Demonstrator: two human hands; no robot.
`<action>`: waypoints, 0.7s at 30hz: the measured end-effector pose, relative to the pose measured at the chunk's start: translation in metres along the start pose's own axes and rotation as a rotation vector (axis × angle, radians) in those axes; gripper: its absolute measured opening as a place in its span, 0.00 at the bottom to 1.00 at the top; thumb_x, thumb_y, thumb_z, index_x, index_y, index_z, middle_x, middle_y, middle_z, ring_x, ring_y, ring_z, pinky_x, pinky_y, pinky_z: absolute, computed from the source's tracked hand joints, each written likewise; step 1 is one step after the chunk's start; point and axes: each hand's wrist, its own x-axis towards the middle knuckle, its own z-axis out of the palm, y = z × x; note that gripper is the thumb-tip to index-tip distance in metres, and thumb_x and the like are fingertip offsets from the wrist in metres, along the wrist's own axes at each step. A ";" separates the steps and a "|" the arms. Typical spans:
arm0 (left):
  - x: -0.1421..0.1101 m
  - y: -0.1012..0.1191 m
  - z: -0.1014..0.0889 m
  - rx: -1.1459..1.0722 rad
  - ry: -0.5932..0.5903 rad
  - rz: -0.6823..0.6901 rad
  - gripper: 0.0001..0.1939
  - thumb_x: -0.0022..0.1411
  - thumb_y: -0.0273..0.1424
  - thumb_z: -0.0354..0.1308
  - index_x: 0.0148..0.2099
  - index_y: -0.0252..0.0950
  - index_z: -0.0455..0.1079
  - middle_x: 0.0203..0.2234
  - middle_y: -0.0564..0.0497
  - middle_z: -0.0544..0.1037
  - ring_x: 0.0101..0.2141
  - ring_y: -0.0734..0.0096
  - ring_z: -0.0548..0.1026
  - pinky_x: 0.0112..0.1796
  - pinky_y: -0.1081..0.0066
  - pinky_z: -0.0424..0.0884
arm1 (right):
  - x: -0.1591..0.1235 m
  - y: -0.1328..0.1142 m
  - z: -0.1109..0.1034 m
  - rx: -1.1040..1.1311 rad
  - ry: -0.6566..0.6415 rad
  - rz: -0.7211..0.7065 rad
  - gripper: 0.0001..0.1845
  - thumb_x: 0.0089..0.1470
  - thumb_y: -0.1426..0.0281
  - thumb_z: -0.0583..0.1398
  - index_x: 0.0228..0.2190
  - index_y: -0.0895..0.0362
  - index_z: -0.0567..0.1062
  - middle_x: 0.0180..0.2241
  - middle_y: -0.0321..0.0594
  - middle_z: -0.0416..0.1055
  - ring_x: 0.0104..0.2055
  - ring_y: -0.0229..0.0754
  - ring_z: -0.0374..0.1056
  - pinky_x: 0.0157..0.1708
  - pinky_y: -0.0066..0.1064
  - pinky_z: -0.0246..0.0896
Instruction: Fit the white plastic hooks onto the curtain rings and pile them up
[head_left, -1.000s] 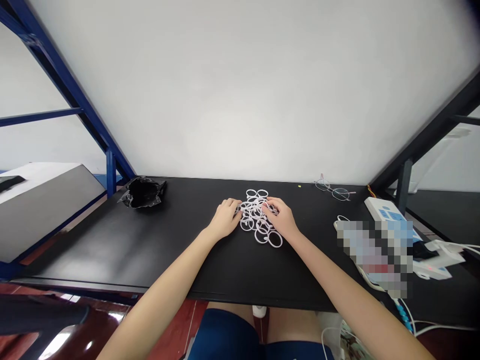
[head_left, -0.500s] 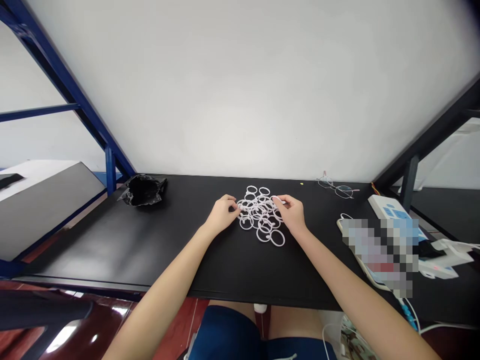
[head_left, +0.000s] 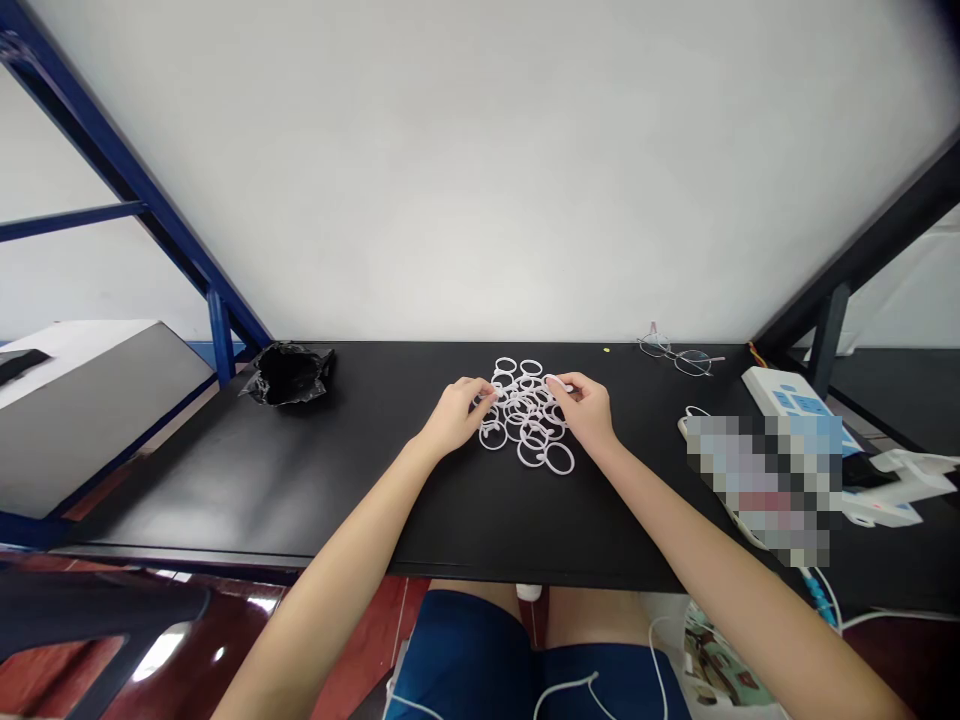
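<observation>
White rings with small tabs [head_left: 534, 434] lie in a loose, overlapping pile on the black tabletop [head_left: 360, 480]. At the pile's left edge is my left hand [head_left: 454, 416], its thumb and forefinger drawn together on the rim of a ring. Across from it, my right hand [head_left: 589, 412] pinches another white ring [head_left: 557, 384] at the upper right of the pile. Its lower fingers are curled and partly hidden. Both hands stay low over the table, and some rings are partly covered by the fingertips.
A crumpled black plastic bag [head_left: 289, 375] stands open at the back left. Eyeglasses [head_left: 675, 356] lie at the back right. A phone [head_left: 750, 490], a white-and-blue power strip [head_left: 799, 400] and cables lie on the right. A white wall [head_left: 480, 180] rises behind the table.
My left hand has moved slightly right and up, onto the pile's left edge. My right hand stays at the ring on the upper right. The camera view has shifted slightly.
</observation>
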 end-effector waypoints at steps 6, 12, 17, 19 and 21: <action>-0.002 -0.002 0.006 0.013 -0.052 0.013 0.12 0.67 0.35 0.47 0.40 0.37 0.70 0.35 0.48 0.76 0.37 0.65 0.72 0.41 0.65 0.68 | 0.001 0.003 0.001 0.003 0.003 -0.008 0.18 0.49 0.55 0.61 0.28 0.58 0.77 0.27 0.40 0.73 0.22 0.37 0.64 0.22 0.29 0.59; -0.003 -0.006 0.005 -0.026 -0.064 0.009 0.13 0.65 0.39 0.51 0.37 0.37 0.72 0.33 0.48 0.75 0.35 0.67 0.72 0.39 0.69 0.68 | -0.001 0.000 0.002 0.010 0.005 -0.070 0.16 0.51 0.57 0.60 0.27 0.57 0.76 0.27 0.41 0.72 0.27 0.40 0.67 0.28 0.31 0.62; 0.000 -0.007 0.004 -0.078 0.061 -0.107 0.17 0.64 0.42 0.51 0.33 0.36 0.72 0.29 0.50 0.75 0.33 0.69 0.71 0.36 0.69 0.68 | -0.003 -0.010 0.000 0.002 0.131 -0.147 0.15 0.50 0.60 0.62 0.20 0.56 0.69 0.25 0.38 0.68 0.27 0.39 0.63 0.27 0.31 0.60; 0.002 -0.004 0.002 -0.217 0.106 -0.193 0.19 0.64 0.45 0.50 0.35 0.35 0.72 0.31 0.49 0.77 0.33 0.68 0.73 0.36 0.69 0.69 | -0.004 -0.015 -0.001 0.071 0.160 -0.092 0.18 0.48 0.61 0.63 0.17 0.55 0.63 0.19 0.33 0.61 0.21 0.35 0.57 0.22 0.29 0.54; 0.003 0.001 0.000 -0.398 0.080 -0.238 0.22 0.64 0.47 0.49 0.36 0.34 0.73 0.33 0.48 0.78 0.35 0.66 0.74 0.37 0.68 0.70 | -0.005 -0.021 -0.001 0.178 0.052 -0.040 0.19 0.46 0.61 0.65 0.17 0.55 0.62 0.15 0.29 0.55 0.18 0.32 0.52 0.19 0.28 0.51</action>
